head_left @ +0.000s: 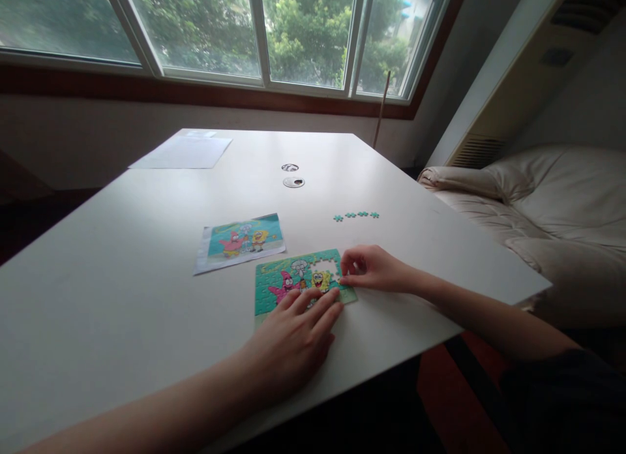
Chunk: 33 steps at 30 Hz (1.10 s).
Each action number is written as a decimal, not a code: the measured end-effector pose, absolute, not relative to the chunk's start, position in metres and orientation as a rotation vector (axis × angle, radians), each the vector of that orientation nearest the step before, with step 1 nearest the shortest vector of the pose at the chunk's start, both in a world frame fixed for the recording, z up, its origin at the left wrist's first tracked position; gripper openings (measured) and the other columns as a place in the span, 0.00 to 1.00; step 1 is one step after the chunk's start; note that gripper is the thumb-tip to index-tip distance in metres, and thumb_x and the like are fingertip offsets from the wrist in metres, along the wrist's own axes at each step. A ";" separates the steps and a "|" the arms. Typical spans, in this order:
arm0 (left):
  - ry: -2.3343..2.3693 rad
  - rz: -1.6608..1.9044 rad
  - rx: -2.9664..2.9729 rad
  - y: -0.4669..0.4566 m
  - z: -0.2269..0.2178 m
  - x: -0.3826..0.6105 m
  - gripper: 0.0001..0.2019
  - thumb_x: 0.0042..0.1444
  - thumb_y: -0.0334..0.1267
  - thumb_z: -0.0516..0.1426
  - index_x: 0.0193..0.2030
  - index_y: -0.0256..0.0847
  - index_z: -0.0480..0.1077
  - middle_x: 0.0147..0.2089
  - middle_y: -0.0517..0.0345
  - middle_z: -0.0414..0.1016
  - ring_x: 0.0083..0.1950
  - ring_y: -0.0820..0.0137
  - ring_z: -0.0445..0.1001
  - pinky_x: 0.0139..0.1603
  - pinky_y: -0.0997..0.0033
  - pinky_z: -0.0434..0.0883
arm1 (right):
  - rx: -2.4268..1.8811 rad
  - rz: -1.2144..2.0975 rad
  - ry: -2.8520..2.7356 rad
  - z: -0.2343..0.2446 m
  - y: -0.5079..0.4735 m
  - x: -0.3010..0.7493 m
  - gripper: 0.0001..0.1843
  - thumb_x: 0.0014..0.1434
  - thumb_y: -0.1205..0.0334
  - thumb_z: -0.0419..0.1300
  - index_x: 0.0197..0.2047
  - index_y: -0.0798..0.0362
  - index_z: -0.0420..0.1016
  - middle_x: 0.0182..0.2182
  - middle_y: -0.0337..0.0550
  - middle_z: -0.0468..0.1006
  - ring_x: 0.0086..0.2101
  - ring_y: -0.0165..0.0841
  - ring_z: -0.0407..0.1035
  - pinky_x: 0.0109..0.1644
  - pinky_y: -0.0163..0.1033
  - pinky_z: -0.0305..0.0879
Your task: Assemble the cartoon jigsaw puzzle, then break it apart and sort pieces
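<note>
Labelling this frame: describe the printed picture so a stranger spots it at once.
On the white table, find the cartoon puzzle under the left hand. The printed picture lies just beyond it, leftward. Unlike the puzzle, it has a white paper margin and no gap.

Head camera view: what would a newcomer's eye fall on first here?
Probably the colourful cartoon puzzle on the white table, with an unfilled gap in its upper right part. Next, the printed picture sheet beyond it to the left, and four loose green pieces in a row, farther back to the right.
</note>
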<state>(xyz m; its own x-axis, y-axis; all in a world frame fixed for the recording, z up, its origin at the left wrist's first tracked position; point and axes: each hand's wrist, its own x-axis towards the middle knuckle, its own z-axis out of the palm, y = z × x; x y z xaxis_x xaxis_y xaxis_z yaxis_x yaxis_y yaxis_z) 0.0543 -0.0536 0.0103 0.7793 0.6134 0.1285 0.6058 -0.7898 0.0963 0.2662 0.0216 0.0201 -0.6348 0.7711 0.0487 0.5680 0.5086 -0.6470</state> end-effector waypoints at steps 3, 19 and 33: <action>0.985 0.231 2.917 -0.054 0.010 0.054 0.17 0.60 0.35 0.45 0.56 0.40 0.60 0.60 0.54 0.60 0.54 0.57 0.61 0.52 0.52 0.60 | -1.120 0.858 -2.431 0.020 0.022 0.267 0.10 0.50 0.57 0.60 0.29 0.56 0.69 0.22 0.35 0.67 0.23 0.23 0.58 0.25 0.28 0.53; 0.991 0.251 2.917 -0.054 0.011 0.055 0.17 0.59 0.35 0.47 0.55 0.39 0.60 0.60 0.54 0.61 0.54 0.58 0.60 0.52 0.54 0.60 | -1.140 0.782 -2.571 0.037 0.050 0.277 0.08 0.52 0.62 0.56 0.34 0.55 0.73 0.25 0.38 0.71 0.25 0.25 0.63 0.29 0.29 0.57; 0.991 0.226 2.847 -0.052 0.012 0.053 0.17 0.60 0.38 0.46 0.56 0.42 0.58 0.62 0.56 0.58 0.56 0.58 0.59 0.55 0.53 0.58 | -1.674 0.477 -2.770 0.050 0.175 0.322 0.19 0.45 0.57 0.62 0.41 0.54 0.73 0.39 0.46 0.74 0.33 0.31 0.67 0.34 0.33 0.58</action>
<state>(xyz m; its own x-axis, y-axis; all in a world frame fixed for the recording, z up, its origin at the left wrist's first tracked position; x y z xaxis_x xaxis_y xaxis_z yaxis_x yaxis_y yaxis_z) 0.0528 -0.0524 0.0119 0.7747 0.6242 0.1013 0.6065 -0.7788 0.1602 0.3217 0.1752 0.0505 -0.4701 0.8441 -0.2579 0.8817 0.4362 -0.1797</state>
